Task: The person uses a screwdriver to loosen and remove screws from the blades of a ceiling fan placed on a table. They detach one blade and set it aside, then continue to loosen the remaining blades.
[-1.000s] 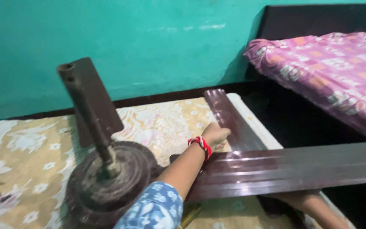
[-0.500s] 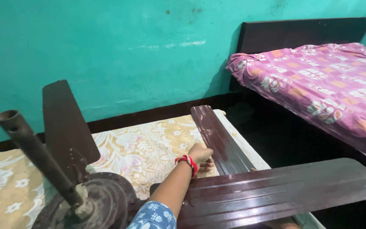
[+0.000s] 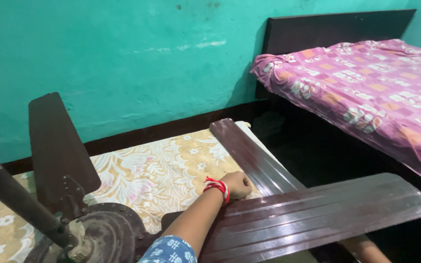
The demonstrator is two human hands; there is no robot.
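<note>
Currently left hand (image 3: 237,185) fisted, knuckles pressed on dark brown glossy ceiling-fan blade (image 3: 317,214) at lower centre, seemingly steadying it. Rusty round fan motor (image 3: 105,234) lower left, on floral yellow mattress (image 3: 166,165). Right hand (image 3: 366,248) under blade, grip cannot tell.

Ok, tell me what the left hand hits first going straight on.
Most likely the dark fan blade lying on the flowered mattress, just ahead of the left hand, which is a closed fist. They may already touch; depth is unclear.
</note>
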